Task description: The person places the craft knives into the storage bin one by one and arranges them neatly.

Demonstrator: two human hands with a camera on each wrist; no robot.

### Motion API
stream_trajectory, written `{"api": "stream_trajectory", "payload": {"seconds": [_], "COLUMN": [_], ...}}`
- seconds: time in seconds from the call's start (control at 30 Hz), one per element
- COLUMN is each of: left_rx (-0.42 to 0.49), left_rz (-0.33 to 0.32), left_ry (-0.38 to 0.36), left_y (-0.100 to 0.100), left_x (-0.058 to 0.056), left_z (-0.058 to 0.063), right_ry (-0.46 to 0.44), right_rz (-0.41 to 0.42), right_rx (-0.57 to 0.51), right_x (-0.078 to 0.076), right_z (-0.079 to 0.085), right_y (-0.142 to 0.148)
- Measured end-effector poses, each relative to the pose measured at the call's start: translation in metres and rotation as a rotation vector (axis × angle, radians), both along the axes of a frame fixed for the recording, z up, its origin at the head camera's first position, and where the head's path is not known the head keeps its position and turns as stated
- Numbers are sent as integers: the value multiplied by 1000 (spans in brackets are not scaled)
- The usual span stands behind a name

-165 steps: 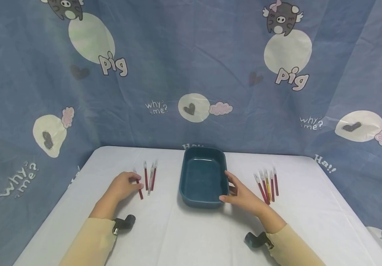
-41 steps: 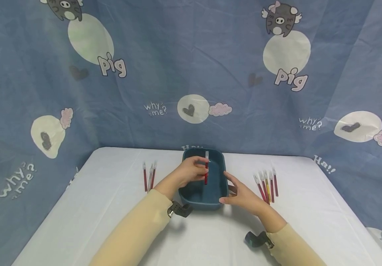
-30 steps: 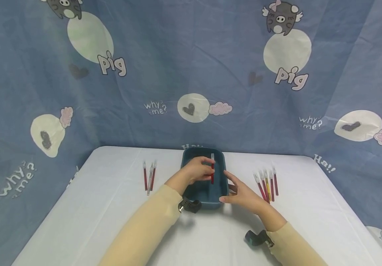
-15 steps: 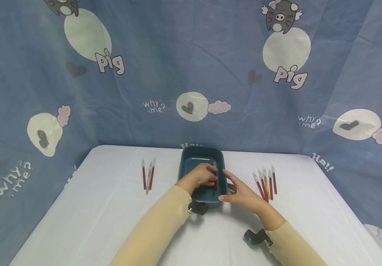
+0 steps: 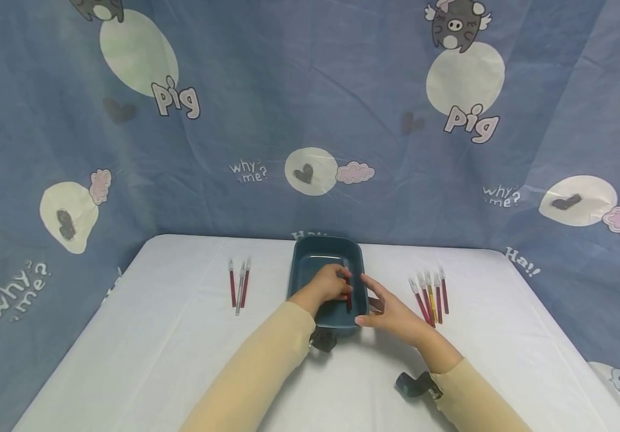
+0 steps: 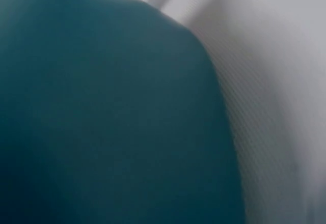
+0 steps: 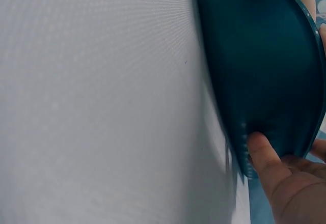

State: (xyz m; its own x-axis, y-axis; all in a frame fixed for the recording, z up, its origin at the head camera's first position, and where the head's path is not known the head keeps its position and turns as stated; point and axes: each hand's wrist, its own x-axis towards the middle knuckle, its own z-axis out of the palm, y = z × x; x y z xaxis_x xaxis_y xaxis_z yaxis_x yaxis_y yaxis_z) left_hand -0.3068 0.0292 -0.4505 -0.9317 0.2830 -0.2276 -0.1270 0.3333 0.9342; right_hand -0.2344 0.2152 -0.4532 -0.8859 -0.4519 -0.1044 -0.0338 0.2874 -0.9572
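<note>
On a white table [image 5: 126, 348], a deep blue-green dish [image 5: 306, 267] with both hands at it and one capped red tool [image 5: 349, 303] inside.
The right hand [image 5: 395, 313] grips the dish's right side near its near corner, thumb against the outer wall; the left hand [image 5: 331, 284] reaches in over the left side, its fingers pinching the tool, the two hands near but apart. The tool lies under the left fingers, just inside the right wall; its long axis runs near to far, roughly along the dish's length, clear cap [image 5: 346, 264] pointing away from the person.
</note>
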Motion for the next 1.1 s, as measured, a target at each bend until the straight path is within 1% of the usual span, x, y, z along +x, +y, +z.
{"api": "stream_trajectory", "payload": {"seconds": [0.17,0.33,0.47,0.57,0.67,0.83,0.97,1.1], "left_rx": [-17,-44,-55,-37,22,107,112,92], "left_rz": [-3,-5,-13,-16,-15,-14,-18,-27], "left_ry": [23,48,54,57,53,38,53,109], "left_y": [-1,-2,-4,-4,-5,-8,-13,-19], "left_x": [0,0,0,0,-1,1,5,10], "left_z": [1,3,2,1,2,11,19,26], "right_ry": [14,10,12,17,23,28,28,22], "right_rz": [2,3,5,0,-7,-17,-17,-24], "right_rx": [8,-11,-13,-5,8,14,18,18], "right_x": [-1,-1,0,0,0,-1,0,0], "right_z": [0,-1,-3,-3,-3,-3,-3,-3], "right_y": [0,0,-1,-1,-2,-1,0,-1]}}
